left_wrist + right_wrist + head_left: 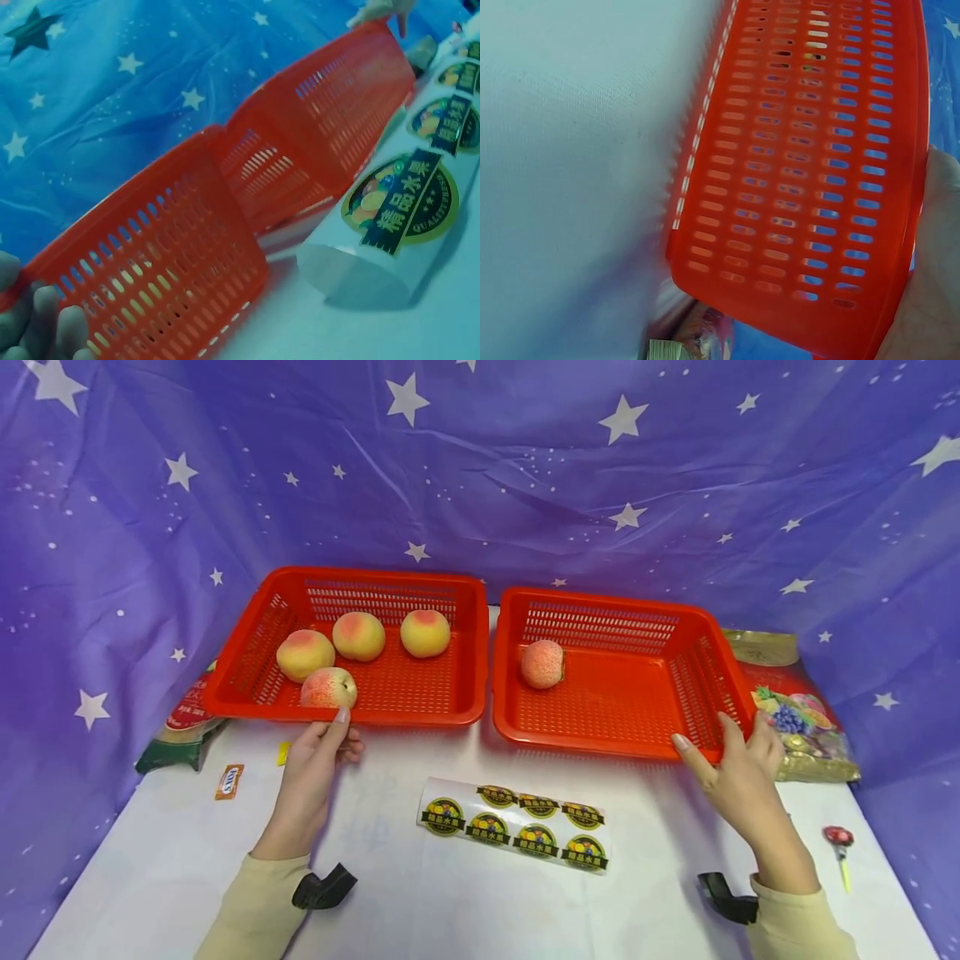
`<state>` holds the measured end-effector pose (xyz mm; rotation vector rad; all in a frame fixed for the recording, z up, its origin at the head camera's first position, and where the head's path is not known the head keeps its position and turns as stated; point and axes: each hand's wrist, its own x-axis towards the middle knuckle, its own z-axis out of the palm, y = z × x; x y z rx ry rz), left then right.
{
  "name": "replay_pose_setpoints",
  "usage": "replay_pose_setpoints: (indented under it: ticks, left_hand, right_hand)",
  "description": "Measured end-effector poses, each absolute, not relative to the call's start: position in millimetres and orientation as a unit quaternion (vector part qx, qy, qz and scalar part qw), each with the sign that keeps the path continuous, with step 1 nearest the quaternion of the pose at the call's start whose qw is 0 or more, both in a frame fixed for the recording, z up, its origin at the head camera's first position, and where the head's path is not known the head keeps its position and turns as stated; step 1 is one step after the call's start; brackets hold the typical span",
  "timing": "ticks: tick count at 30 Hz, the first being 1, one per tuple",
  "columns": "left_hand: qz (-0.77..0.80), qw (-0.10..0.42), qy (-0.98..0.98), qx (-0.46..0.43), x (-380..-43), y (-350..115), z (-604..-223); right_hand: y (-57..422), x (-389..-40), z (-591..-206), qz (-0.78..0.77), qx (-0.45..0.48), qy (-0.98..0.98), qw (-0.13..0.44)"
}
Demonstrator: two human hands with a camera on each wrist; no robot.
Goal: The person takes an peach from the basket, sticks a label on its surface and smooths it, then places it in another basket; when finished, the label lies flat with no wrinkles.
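Note:
Two red plastic baskets stand side by side. The left basket holds several peaches: yellow ones with a red blush towards the back, and a pinker peach by the front rim. My left hand grips that front rim, thumb on top and fingers outside the wall, just below the pinker peach. In the right basket lies one pinkish-red round fruit on the left side. My right hand holds this basket's front right corner, thumb on the front rim and other fingers over the right rim.
A roll of fruit stickers lies on the white table in front. Printed bags flank the baskets. A small orange wrapper is at left, a red lollipop at right. Star-patterned purple cloth hangs behind.

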<state>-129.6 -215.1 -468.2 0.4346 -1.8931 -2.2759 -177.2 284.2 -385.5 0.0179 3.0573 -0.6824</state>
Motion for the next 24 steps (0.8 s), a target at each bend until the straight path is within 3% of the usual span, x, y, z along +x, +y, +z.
replay_pose_setpoints:
  ticks: [7, 11, 19, 21, 24]
  left_hand:
    - [-0.751, 0.131, -0.624, 0.168, -129.3, -207.2, -468.1]
    - [-0.754, 0.138, -0.615, 0.186, -124.4, -198.1, -452.0]
    - [-0.794, 0.145, -0.562, 0.182, -115.4, -181.6, -427.8]
    - [-0.796, 0.149, -0.557, 0.184, -115.7, -180.6, -430.2]
    - [-0.795, 0.15, -0.561, 0.178, -117.1, -180.7, -437.1]
  right_hand:
    - [282.2, -179.2, -372.0, -0.177, -0.004, 0.984, 0.031]
    - [258.2, -179.6, -356.1, -0.149, -0.025, 0.988, -0.006]
    - [135.1, -182.3, -310.9, -0.225, -0.217, 0.945, -0.1]
    - [103.5, -186.0, -305.5, -0.226, -0.27, 0.931, -0.095]
    - [60.7, -191.7, -301.6, -0.214, -0.317, 0.923, -0.035]
